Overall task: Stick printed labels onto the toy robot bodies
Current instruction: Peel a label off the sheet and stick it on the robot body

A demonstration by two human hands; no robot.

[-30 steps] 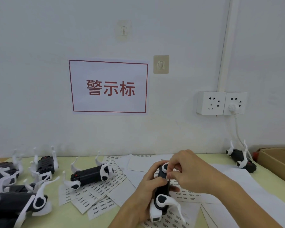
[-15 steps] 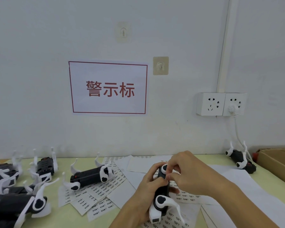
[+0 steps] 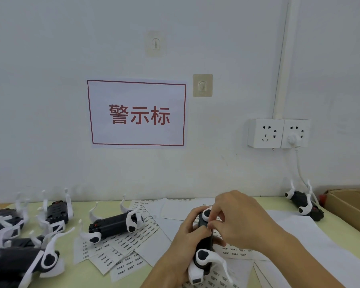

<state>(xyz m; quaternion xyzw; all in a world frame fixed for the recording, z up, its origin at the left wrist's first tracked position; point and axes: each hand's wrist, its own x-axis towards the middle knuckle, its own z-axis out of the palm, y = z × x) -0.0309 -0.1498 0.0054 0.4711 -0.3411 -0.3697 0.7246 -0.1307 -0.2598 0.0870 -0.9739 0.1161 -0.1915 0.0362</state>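
On the left of the pale green table (image 3: pixel 154 273) lie several black toy robot bodies with white curved plastic legs (image 3: pixel 23 262), all resting as they did a second ago. Just right of them, one more black-and-white toy robot (image 3: pixel 114 224) lies partly on the loose white sheets of small printed labels (image 3: pixel 121 248). At centre, the left hand (image 3: pixel 185 242) grips the upended black toy robot body with white hip joints (image 3: pixel 204 250), fingers wrapped round its side. The right hand (image 3: pixel 239 221) curls over the body's upper part, fingertips pinching and pressing there; over the last second it has barely shifted, which suggests a label is being rubbed down, though the label itself is hidden. Far right, another black toy (image 3: pixel 303 204) lies beside a brown cardboard box (image 3: pixel 353 206).
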